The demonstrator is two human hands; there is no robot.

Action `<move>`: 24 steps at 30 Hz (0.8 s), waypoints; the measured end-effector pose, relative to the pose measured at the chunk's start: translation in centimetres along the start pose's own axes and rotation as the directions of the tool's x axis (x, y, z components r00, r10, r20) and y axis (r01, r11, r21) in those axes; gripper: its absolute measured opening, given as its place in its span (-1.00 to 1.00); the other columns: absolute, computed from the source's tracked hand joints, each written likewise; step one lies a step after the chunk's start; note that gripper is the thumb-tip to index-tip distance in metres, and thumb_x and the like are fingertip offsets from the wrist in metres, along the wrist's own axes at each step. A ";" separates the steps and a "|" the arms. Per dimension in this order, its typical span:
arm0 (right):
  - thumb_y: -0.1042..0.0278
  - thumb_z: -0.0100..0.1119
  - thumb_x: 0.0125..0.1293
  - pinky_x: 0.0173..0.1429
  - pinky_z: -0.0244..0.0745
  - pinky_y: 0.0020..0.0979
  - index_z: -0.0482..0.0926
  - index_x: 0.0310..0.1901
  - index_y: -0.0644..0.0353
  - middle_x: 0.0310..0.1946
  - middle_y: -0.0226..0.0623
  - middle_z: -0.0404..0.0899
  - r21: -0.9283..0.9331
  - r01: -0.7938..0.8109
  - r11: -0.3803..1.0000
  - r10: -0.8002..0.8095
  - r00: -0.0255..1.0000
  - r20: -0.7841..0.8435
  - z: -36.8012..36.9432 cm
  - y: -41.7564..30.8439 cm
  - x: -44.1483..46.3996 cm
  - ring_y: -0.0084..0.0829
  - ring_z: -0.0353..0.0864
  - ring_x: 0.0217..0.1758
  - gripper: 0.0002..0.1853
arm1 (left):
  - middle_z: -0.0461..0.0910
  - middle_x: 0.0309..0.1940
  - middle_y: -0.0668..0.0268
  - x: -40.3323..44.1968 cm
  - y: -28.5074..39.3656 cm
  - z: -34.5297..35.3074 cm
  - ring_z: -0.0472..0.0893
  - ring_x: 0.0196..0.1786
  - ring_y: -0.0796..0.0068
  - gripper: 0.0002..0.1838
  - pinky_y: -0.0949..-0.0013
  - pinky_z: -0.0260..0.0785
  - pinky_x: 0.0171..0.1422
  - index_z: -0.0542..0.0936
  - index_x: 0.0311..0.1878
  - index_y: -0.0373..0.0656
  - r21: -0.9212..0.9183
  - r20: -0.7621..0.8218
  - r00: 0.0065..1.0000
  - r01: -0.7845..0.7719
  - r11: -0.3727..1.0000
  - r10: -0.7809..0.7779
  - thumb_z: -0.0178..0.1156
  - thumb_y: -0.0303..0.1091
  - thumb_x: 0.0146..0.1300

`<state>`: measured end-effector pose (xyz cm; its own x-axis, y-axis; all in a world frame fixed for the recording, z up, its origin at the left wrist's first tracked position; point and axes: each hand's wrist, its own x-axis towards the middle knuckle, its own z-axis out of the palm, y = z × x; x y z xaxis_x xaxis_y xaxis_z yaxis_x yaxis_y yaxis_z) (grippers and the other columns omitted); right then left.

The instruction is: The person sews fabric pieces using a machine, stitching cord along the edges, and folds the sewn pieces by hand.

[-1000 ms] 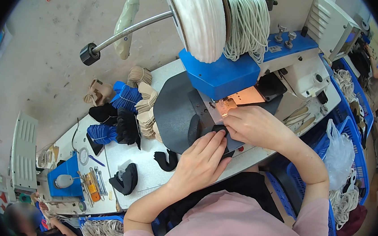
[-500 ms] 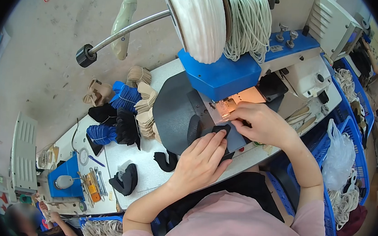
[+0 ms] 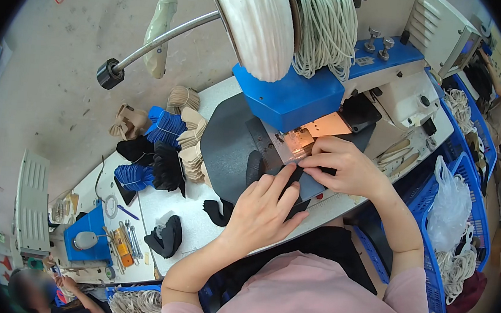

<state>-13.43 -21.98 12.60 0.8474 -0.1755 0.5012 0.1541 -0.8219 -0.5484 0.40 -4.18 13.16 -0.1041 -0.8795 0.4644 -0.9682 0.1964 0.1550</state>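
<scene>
My left hand lies over a black fabric piece with its fingers stretched out and apart, the fingertips pressing near the sewing plate. My right hand is closed in a pinch on the edge of the black fabric, right beside the left index fingertip. Its pinched fingertips largely hide that edge. Just beyond the fingers is the lit metal plate under the blue head of a sewing machine. A curved black fabric strip lies left of the plate on the dark work surface.
A spool of white tape and a coil of pale cord hang above the machine. Bundles of blue, black and beige fabric sit at left. Blue baskets stand at right. Another person is at lower left, another at far right.
The left hand has shifted slightly, its index finger now reaching to the right fingertips. The right hand has moved slightly and remains pinched. The view has shifted a little.
</scene>
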 end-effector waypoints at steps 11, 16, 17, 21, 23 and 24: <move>0.55 0.35 0.09 -0.23 0.50 -0.30 0.69 -0.27 0.25 -0.41 -0.29 0.50 0.006 0.033 0.999 -0.032 0.997 -0.065 0.2 0.0 -0.2 -0.28 0.54 -0.31 -0.87 | 0.52 0.17 0.07 0.4 0.1 -0.2 0.49 -0.20 0.32 -0.46 0.39 0.45 -0.12 0.54 -0.12 -0.24 0.126 0.072 0.995 -0.074 0.989 0.065 0.46 -0.06 -0.03; 0.56 0.34 0.05 -0.25 0.49 -0.31 0.68 -0.29 0.24 -0.43 -0.31 0.47 -0.029 0.061 0.998 -0.063 0.994 -0.085 0.3 0.0 -0.3 -0.29 0.53 -0.33 -0.85 | 0.52 0.19 0.06 0.5 0.2 -0.2 0.49 -0.20 0.32 -0.47 0.39 0.45 -0.11 0.52 -0.12 -0.24 0.143 0.091 0.993 -0.086 0.986 0.073 0.45 -0.06 -0.03; 0.56 0.34 0.04 -0.25 0.49 -0.31 0.68 -0.29 0.23 -0.43 -0.31 0.47 -0.036 0.069 0.997 -0.072 0.994 -0.087 0.3 -0.1 -0.3 -0.30 0.52 -0.33 -0.85 | 0.52 0.19 0.06 0.5 0.2 -0.1 0.49 -0.19 0.32 -0.47 0.39 0.45 -0.11 0.52 -0.12 -0.24 0.146 0.092 0.993 -0.086 0.986 0.073 0.45 -0.06 -0.02; 0.57 0.33 0.03 -0.25 0.48 -0.31 0.67 -0.31 0.21 -0.44 -0.31 0.45 -0.055 0.081 0.995 -0.085 0.993 -0.084 0.2 -0.3 -0.3 -0.30 0.52 -0.34 -0.85 | 0.52 0.19 0.07 0.5 0.3 -0.1 0.50 -0.19 0.32 -0.48 0.39 0.45 -0.11 0.52 -0.13 -0.23 0.154 0.090 0.993 -0.085 0.984 0.071 0.45 -0.07 -0.02; 0.57 0.32 0.02 -0.25 0.48 -0.31 0.67 -0.31 0.20 -0.44 -0.32 0.44 -0.065 0.068 0.996 -0.072 0.995 -0.068 0.1 -0.5 -0.3 -0.31 0.51 -0.35 -0.85 | 0.52 0.19 0.07 0.5 0.3 -0.1 0.50 -0.19 0.32 -0.48 0.39 0.45 -0.11 0.52 -0.13 -0.23 0.155 0.086 0.994 -0.086 0.984 0.073 0.45 -0.06 -0.03; 0.57 0.32 0.02 -0.25 0.48 -0.31 0.67 -0.31 0.20 -0.44 -0.32 0.44 -0.065 0.067 0.996 -0.071 0.995 -0.069 0.2 -0.5 -0.3 -0.31 0.51 -0.35 -0.85 | 0.52 0.19 0.07 0.5 0.3 -0.1 0.50 -0.19 0.32 -0.48 0.39 0.45 -0.11 0.52 -0.13 -0.23 0.154 0.087 0.993 -0.087 0.984 0.074 0.45 -0.06 -0.03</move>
<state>-13.69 -21.44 12.62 0.7971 -0.1537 0.5839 0.1767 -0.8653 -0.4690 0.11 -4.49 13.52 -0.1952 -0.8968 0.3970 -0.9789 0.2032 -0.0225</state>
